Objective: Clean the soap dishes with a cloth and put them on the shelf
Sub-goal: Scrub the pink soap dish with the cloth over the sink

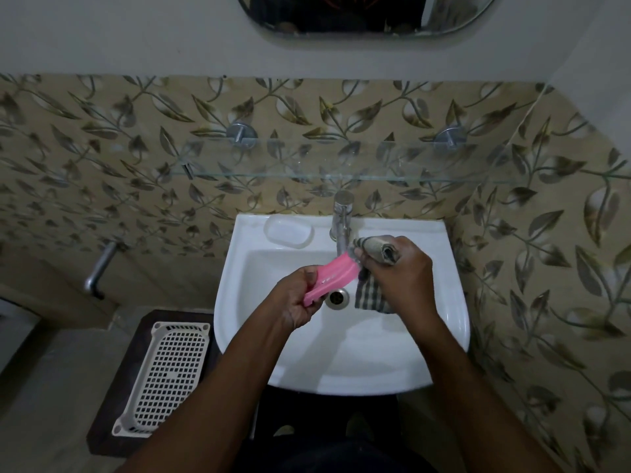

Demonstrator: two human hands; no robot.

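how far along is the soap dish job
Nothing looks done: the shelf holds no dish. In hand: the left hand holds the pink dish while the right hand presses the cloth to its end. Left: shelving it and the white dish on the sink rim, which may need wiping too.

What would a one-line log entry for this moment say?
step: wiping pink soap dish | left hand: holds it over sink | right hand: grips checked cloth at its end | white soap dish: on sink rim
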